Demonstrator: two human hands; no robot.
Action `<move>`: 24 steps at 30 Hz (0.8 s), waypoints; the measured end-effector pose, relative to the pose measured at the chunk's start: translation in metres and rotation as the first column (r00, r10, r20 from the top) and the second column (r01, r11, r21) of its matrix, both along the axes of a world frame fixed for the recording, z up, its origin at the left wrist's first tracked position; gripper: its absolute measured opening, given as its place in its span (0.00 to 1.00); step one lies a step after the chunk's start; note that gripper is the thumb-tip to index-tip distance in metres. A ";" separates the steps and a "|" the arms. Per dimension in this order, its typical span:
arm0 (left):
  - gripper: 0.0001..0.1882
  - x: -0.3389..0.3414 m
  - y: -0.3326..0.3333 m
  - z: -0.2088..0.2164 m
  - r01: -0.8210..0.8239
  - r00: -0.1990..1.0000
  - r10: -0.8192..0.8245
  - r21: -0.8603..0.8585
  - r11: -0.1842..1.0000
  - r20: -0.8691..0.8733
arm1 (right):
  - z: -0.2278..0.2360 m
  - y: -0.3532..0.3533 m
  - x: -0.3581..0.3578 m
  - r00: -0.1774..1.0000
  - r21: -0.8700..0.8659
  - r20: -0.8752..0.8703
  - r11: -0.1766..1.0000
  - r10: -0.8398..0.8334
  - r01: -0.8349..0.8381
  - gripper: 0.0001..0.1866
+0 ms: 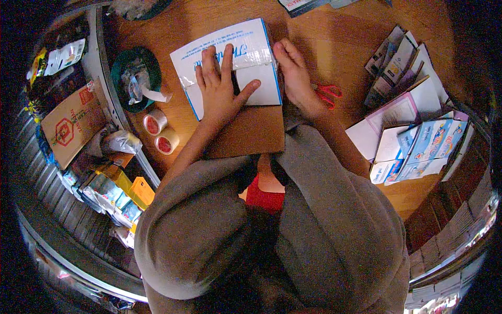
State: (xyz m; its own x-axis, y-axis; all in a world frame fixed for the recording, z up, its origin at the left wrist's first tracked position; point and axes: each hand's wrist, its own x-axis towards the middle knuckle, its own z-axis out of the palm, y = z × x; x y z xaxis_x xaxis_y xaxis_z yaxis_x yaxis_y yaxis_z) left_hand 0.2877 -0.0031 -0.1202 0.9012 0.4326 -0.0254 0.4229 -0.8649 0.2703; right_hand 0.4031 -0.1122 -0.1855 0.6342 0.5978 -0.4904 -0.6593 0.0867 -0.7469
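A flattish white cardboard box (256,97) with blue edges and blue lettering lies before my knees. Shiny clear tape crosses its face, and a dark gap shows near the middle. A plain brown cardboard panel (251,131) extends from it toward me. Flat on the white face rests my left hand (218,91), its fingers spread and thumb stretched to the right. My right hand (297,76) is curled against the box's right edge; its fingertips are partly hidden. Red-handled scissors (328,95) show beside my right wrist, their blades out of sight.
Two tape rolls (166,141) and a dark green round container (117,78) with clear scraps stand at left. Beyond them a shelf holds a brown carton (73,123) and packets. Flattened cardboard pieces (418,136) are piled on the wooden floor at right.
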 end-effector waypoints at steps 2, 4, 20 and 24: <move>0.48 0.000 0.000 0.000 -0.001 1.000 0.001 -0.003 1.000 -0.006 | 0.002 0.002 -0.004 0.984 0.013 -0.149 0.995 -0.096 0.099 0.26; 0.48 0.000 0.000 -0.001 -0.004 1.000 0.004 -0.004 1.000 -0.012 | 0.001 0.001 -0.007 0.980 -0.006 -0.157 0.992 -0.124 0.125 0.27; 0.49 0.003 -0.001 0.000 -0.015 1.000 0.015 -0.020 1.000 -0.013 | -0.025 -0.029 0.013 0.834 0.432 -0.527 0.792 -0.165 0.430 0.10; 0.43 0.004 0.000 0.012 -0.027 1.000 0.026 -0.050 0.998 -0.018 | 0.020 -0.035 0.033 0.844 0.217 -0.489 0.906 -0.222 0.363 0.09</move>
State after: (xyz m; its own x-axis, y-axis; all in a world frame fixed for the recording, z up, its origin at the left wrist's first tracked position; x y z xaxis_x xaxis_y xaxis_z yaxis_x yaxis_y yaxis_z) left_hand 0.2914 -0.0029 -0.1085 0.8887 0.4541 -0.0630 0.4504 -0.8390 0.3052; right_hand 0.4363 -0.1474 -0.1650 0.5589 0.5778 -0.5948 -0.8196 0.4939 -0.2903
